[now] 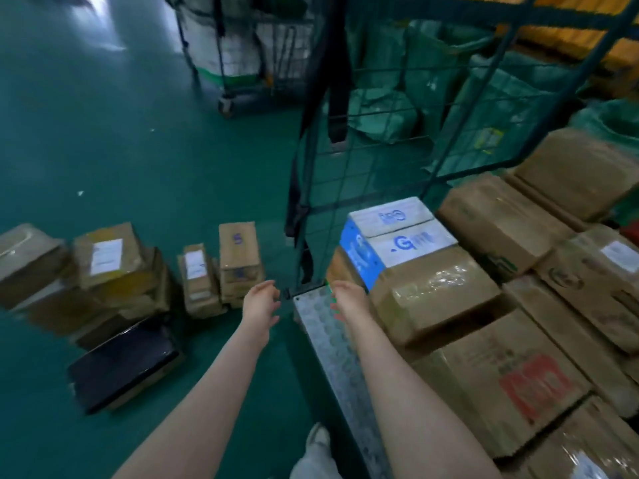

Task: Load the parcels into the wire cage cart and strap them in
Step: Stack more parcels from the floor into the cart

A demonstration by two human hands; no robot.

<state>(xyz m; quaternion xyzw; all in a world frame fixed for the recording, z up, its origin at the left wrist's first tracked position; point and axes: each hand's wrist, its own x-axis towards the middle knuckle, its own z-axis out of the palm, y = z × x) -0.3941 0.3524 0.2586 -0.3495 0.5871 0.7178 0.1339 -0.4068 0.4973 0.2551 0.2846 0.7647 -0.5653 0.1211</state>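
Both hands empty: left hand [261, 302] fingers loosely curled, slightly spread; right hand [347, 300] fingers relaxed, nothing visibly held (blur hides any contact). Floor parcels [238, 261] wait left of left fingertips, nearest just beyond them. Wire cage cart [345, 188] right of right fingers, blue-and-white box [397, 236] just beside them. Probably next pick: bend knees, clamp nearest parcel on opposite sides, lift over metal sill [328, 337]. Black strap [337, 108] hangs beyond fingers, unused

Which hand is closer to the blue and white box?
Right. The right hand is just beside the blue and white box; the left hand is farther left, over the floor.
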